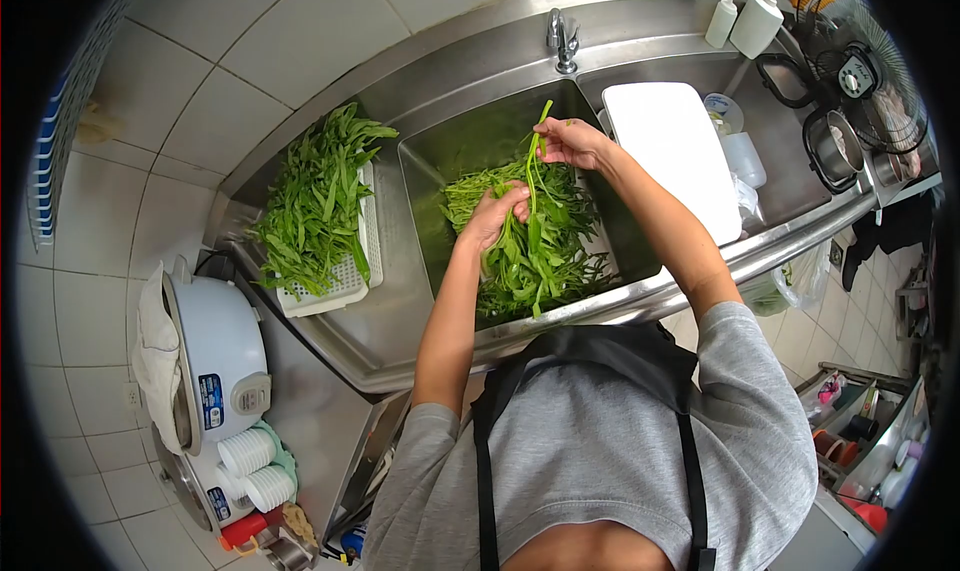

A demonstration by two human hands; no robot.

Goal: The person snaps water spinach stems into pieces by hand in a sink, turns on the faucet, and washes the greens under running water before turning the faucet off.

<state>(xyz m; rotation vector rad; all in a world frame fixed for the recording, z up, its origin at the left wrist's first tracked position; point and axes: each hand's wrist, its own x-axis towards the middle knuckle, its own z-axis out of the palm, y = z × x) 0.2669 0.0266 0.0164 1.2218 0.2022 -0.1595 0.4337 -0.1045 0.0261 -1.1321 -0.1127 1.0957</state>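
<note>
Leafy greens (545, 261); right hand (572, 143) pinches stems (547, 110), far; left hand (490, 216) grips stems nearer, fingers closed; light pressure prevents bruising.

From where I stand, the sink (420, 166) holds greens (550, 261), with the tap (566, 51) at the counter's (395, 316) back edge. Left, by the left end, a basket (373, 241) bears more greens (320, 201); right, a board (665, 156); bottles (757, 25) back right.
</note>
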